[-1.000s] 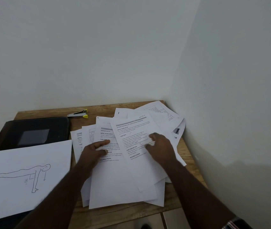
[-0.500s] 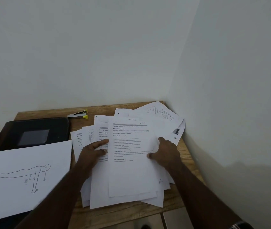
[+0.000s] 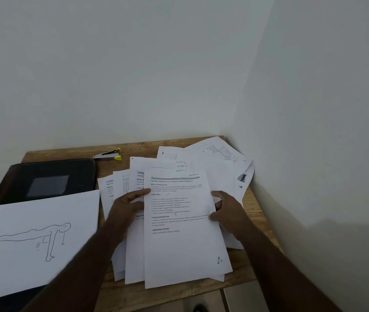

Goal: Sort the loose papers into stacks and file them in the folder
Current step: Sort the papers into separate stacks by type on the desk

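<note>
A loose pile of printed white papers (image 3: 219, 167) covers the right half of the wooden table (image 3: 260, 212). On top lies a printed text sheet (image 3: 179, 244), squared toward me. My left hand (image 3: 129, 203) pinches its left edge, thumb on top. My right hand (image 3: 226, 208) grips its right edge, thumb on the page. A closed black folder (image 3: 50, 179) lies at the back left of the table, apart from both hands.
A large white sheet with a line drawing of a push-up figure (image 3: 32, 239) overlaps the folder's near side. A small stapler with yellow tips (image 3: 109, 154) sits by the back wall. White walls close the table in at the back and right.
The top sheet has turned from a slant to square and slid toward me. My right hand moved from flat on the page to its right edge; my left thumb now holds the left edge.
</note>
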